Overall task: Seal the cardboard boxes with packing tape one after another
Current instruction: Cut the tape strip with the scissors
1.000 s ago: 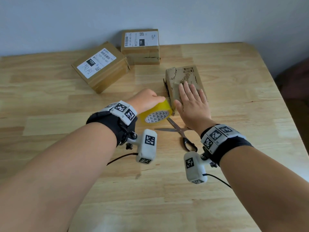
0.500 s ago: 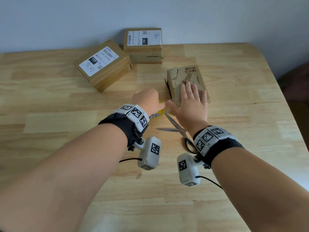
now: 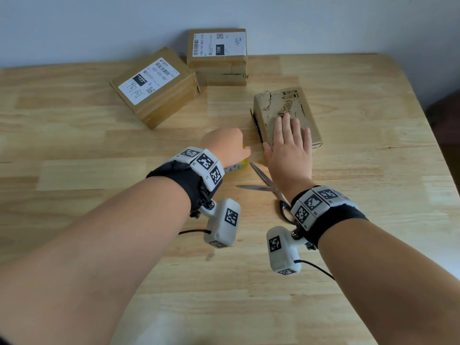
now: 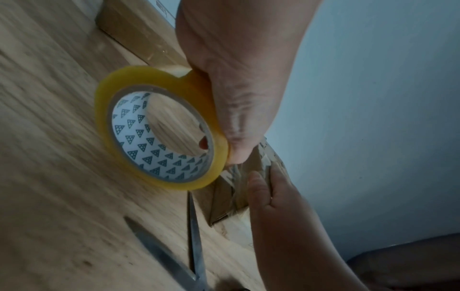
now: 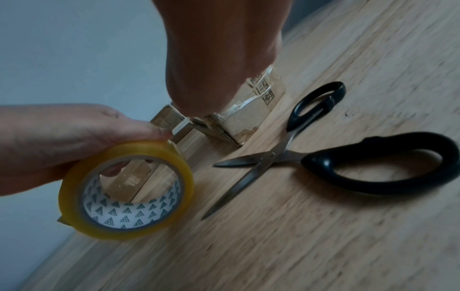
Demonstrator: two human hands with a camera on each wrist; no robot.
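On the wooden bench [image 3: 348, 220], the worn cardboard box [image 3: 293, 105] lies with its long axis running away from the person. The right hand [image 3: 288, 150] presses flat on its near top, fingers straight and slightly spread. Just left of it, the left hand [image 3: 224, 148] curls round the yellow tape roll [image 4: 159, 128], a clear strip stretching to the box's near-left corner. Open scissors [image 5: 311, 153] lie nearer the right hand. The strip's stuck end is hard to make out.

In the head view the left hand [image 3: 225, 145] hides most of the tape roll [image 3: 242, 163]; table grain perhaps blurred
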